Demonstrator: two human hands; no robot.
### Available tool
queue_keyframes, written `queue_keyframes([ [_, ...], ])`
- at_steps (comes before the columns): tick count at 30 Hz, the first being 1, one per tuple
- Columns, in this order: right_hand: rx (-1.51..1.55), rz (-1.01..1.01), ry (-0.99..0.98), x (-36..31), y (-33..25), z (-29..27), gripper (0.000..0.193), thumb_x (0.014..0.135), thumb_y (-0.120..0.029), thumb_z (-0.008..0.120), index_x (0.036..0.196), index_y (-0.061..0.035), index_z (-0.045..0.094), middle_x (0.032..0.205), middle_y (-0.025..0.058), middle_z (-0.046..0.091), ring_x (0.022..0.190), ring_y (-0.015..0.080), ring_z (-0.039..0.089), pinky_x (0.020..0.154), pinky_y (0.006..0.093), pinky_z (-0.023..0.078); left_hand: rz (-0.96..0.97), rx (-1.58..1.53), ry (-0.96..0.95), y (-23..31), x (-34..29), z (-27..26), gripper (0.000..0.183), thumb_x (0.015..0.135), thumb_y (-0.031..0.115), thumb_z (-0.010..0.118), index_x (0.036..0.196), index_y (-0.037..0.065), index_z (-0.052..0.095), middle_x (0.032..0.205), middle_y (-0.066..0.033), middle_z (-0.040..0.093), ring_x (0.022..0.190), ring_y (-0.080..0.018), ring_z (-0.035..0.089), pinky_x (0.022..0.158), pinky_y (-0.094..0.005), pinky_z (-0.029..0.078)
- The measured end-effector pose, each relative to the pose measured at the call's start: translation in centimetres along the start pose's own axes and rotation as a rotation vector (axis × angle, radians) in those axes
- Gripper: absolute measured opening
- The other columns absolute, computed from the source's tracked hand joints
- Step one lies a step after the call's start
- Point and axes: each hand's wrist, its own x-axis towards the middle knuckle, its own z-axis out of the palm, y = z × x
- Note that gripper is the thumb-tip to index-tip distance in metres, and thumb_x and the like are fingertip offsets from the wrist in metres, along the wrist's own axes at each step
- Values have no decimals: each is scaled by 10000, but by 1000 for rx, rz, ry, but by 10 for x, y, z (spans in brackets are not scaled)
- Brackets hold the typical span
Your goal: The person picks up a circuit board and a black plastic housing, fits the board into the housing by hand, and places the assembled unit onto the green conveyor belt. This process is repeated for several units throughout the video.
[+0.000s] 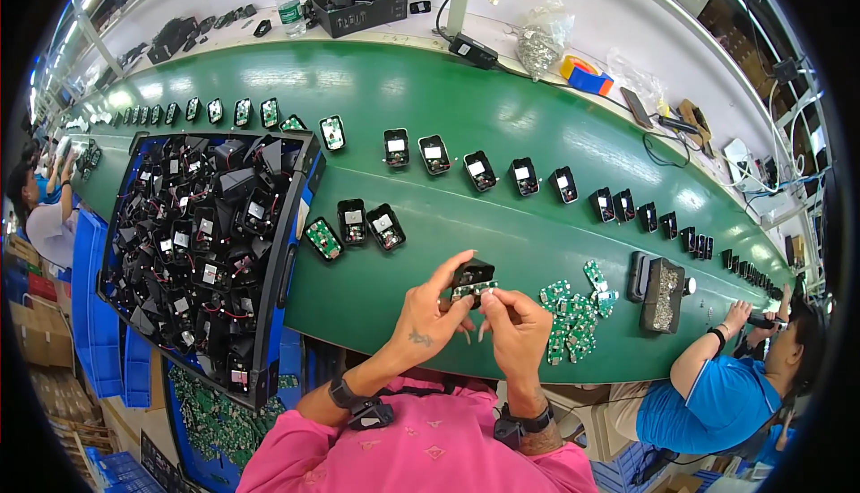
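In front of my chest, my left hand (425, 321) is closed around a small black plastic housing (475, 271). A green circuit board (476, 290) lies at the housing's near edge; how far it sits inside is too small to tell. My right hand (520, 321) pinches at the right end of that board, fingertips close to the left ones. Left of my hands on the green bench stand two black housings (352, 222) with white-labelled parts inside, beside one with a green board (322, 239). A heap of loose green circuit boards (570, 323) lies to the right.
A large crate (288, 251) full of black housings with wires stands at left. Housings (479, 171) line the green conveyor beyond my hands. A dark tray of small metal parts (661, 300) sits right, near a co-worker in blue (717, 394). Tape rolls (587, 75) lie on the back shelf.
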Motion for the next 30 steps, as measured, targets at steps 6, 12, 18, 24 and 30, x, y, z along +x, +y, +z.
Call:
queue_keyframes([
  [6,-5,184,-120,8,-20,-13,102,896,-48,696,910,46,735,708,57,687,556,71,612,487,219,456,40,22,38,20,-6,-3,614,910,-57,579,1486,103,440,1110,-119,668,775,-134,691,654,-280,597],
  [12,-176,54,-354,21,-35,-20,129,874,-61,701,857,64,726,680,78,691,517,91,609,451,253,438,172,183,-8,23,-10,-8,640,882,-84,579,1477,125,471,1204,-141,647,792,-125,662,648,-271,586],
  [18,-115,203,-497,29,-39,-24,130,867,-51,698,810,65,703,632,36,636,506,64,557,432,234,401,229,239,-25,26,-11,-9,643,869,-89,581,1465,132,489,1253,-155,635,807,-132,661,649,-277,589],
  [24,-90,237,-515,32,-41,-23,125,848,-50,693,806,67,700,608,22,621,479,56,527,420,233,370,225,201,-7,26,-12,-10,617,871,-98,575,1451,92,489,1227,-146,633,902,-166,694,739,-306,621],
  [30,-208,182,-529,35,-44,-20,135,838,-77,688,815,52,721,555,9,593,470,45,513,415,239,345,297,277,7,27,-11,-10,598,858,-107,591,1424,67,511,1244,-145,630,973,-194,697,801,-318,627],
])
